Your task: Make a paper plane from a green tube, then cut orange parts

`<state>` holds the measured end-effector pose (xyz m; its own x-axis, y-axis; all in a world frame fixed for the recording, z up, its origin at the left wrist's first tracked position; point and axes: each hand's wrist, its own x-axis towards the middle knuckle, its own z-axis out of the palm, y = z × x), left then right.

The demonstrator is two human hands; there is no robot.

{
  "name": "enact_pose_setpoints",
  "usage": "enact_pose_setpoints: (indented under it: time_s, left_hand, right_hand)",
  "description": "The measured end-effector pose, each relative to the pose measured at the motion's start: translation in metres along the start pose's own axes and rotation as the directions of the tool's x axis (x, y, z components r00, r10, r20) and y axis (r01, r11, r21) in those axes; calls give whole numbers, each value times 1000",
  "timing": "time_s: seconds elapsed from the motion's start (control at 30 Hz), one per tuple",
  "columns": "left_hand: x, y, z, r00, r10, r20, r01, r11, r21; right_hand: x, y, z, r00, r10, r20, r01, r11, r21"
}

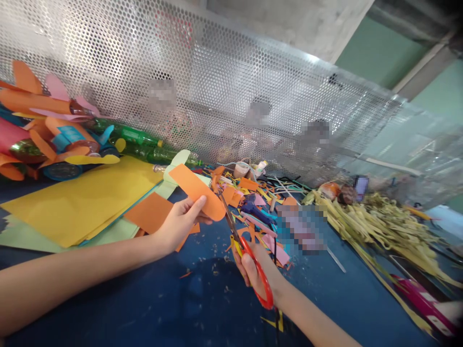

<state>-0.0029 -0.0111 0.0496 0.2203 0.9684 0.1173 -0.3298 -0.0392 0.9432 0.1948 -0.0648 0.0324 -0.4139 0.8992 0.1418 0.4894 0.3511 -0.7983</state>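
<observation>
My left hand [184,217] pinches a strip of orange paper [197,190] between thumb and fingers, and the strip's lower right end is rounded. In my right hand [255,267] is a pair of scissors [258,274] with red and yellow handles. Their blades lie at the right edge of the orange paper, close to its rounded end. How far the blades are apart is hard to make out. Below my left hand an orange sheet [150,212] lies on the blue table [173,299].
Yellow sheets [90,197] lie at the left, below bottles wrapped in coloured paper [47,103]. Green bottles [133,137] rest against a perforated metal screen [119,62]. Paper scraps [260,200] litter the middle. Pale dried strips [387,221] and a pink object [419,299] lie right.
</observation>
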Motion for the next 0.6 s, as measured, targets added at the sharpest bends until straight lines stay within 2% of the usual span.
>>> enact_pose_setpoints:
  time_s: [0.17,0.6]
  left_hand:
    - [2,0,-2,1000,13,2,-13,1000,4]
    - [5,1,-5,1000,10,1,-10,997,76]
  right_hand:
    - [3,0,-6,998,-12,57,14,999,-43]
    - [2,-5,-2,999,35,-7,-35,998,-57]
